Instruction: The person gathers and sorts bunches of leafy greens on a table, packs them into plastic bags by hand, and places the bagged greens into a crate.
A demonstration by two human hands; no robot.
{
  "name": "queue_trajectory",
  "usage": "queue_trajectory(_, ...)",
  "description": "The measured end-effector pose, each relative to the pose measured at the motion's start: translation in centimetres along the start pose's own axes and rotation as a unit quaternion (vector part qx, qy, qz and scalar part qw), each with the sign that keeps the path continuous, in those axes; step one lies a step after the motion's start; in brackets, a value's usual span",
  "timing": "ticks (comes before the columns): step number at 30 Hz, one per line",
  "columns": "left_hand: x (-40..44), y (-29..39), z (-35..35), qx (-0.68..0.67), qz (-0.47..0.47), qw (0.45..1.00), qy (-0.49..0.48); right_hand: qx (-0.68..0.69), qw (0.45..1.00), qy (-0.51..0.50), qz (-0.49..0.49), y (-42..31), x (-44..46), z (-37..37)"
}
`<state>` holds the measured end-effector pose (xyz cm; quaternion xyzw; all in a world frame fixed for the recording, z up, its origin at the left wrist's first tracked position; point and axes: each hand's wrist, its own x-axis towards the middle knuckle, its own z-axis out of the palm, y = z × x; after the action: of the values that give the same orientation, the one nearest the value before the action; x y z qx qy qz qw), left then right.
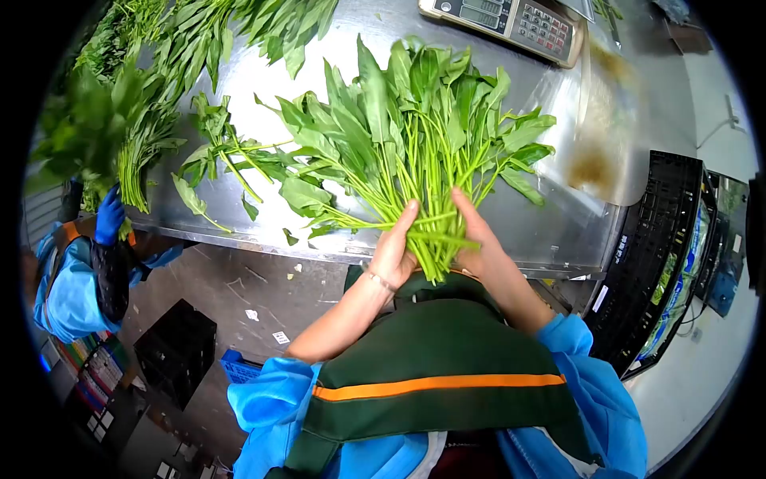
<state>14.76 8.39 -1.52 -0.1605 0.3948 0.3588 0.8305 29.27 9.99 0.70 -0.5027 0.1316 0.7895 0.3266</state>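
A large bunch of water spinach (423, 144) lies fanned out at the front edge of the metal table (263, 92), leaves pointing away from me and stem ends towards my apron. My left hand (393, 251) is wrapped round the stems from the left, thumb up along them. From the right, my right hand (481, 243) closes on the same stems, its thumb also pointing up. A few stems cross sideways over the bunch between my hands. Some fingers are hidden behind the stems. Loose sprigs (231, 156) lie to the left of the bunch.
A digital scale (511, 24) stands at the back. More greens (191, 40) are heaped at the back left. At far left a co-worker's blue-gloved hand (110, 215) is beside a bunch. Black crates (650, 255) stand at right; another black crate (177, 351) sits on the floor.
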Motion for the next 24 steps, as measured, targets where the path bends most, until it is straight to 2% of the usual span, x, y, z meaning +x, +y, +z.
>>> queue_trajectory(2, 0.9, -0.7, 0.4, 0.135, 0.117, 0.983, 0.030, -0.161, 0.976, 0.006, -0.147, -0.4, 0.0, -0.7)
queue_trajectory(4, -1.9, 0.2, 4.4, 0.202, 0.192, 0.959, -0.052, -0.338, 0.886, -0.025, -0.317, -1.8, -3.6, 0.2)
queue_trajectory(5, -3.0, 0.6, 5.6, 0.226, 0.181, 0.954, -0.075, -0.287, 0.910, -0.053, -0.295, -2.4, -6.3, 1.4)
queue_trajectory(6, -3.9, 0.6, 6.4, 0.248, 0.166, 0.950, -0.095, -0.295, 0.902, -0.083, -0.303, -3.2, -7.0, 1.1)
queue_trajectory(7, -4.1, 0.4, 7.6, 0.174, 0.140, 0.971, -0.091, -0.247, 0.934, -0.074, -0.249, -3.9, -6.8, 0.8)
queue_trajectory(9, -0.6, -1.4, 4.2, 0.089, 0.131, 0.984, -0.079, -0.167, 0.972, -0.068, -0.150, -5.1, -6.1, 0.0)
queue_trajectory(10, 0.8, -2.0, 3.1, 0.047, 0.127, 0.988, -0.073, -0.133, 0.983, -0.069, -0.104, -5.3, -5.2, -1.2)
queue_trajectory(11, 1.1, -2.6, 3.1, 0.061, 0.110, 0.991, -0.048, -0.099, 0.991, -0.068, -0.053, -5.4, -4.1, -2.2)
queue_trajectory(14, 3.4, -3.9, 0.9, 0.009, 0.053, 0.998, -0.014, 0.025, 0.992, -0.120, 0.027, -5.5, -2.0, -5.0)
queue_trajectory(15, 3.5, -3.9, 1.1, -0.002, 0.052, 0.999, -0.004, 0.023, 0.994, -0.104, 0.024, -5.7, -1.9, -5.3)
queue_trajectory(18, 2.8, -3.1, 1.8, -0.006, 0.048, 0.999, -0.013, -0.108, 0.992, -0.062, -0.030, -5.2, -1.5, -5.3)
queue_trajectory(19, 2.9, -3.2, 2.1, 0.063, 0.084, 0.994, -0.008, -0.196, 0.976, -0.042, -0.086, -4.4, -1.3, -5.3)
queue_trajectory(21, 2.9, -3.5, 3.1, 0.188, 0.135, 0.973, -0.016, -0.217, 0.965, -0.052, -0.137, -3.5, -1.3, -5.6)
queue_trajectory(22, 2.4, -3.4, 3.6, 0.158, 0.137, 0.978, -0.028, -0.227, 0.959, -0.057, -0.162, -3.2, -1.4, -5.7)
queue_trajectory(24, 1.7, -3.3, 4.3, 0.100, 0.136, 0.984, -0.058, -0.122, 0.983, -0.058, -0.124, -3.5, -1.2, -5.4)
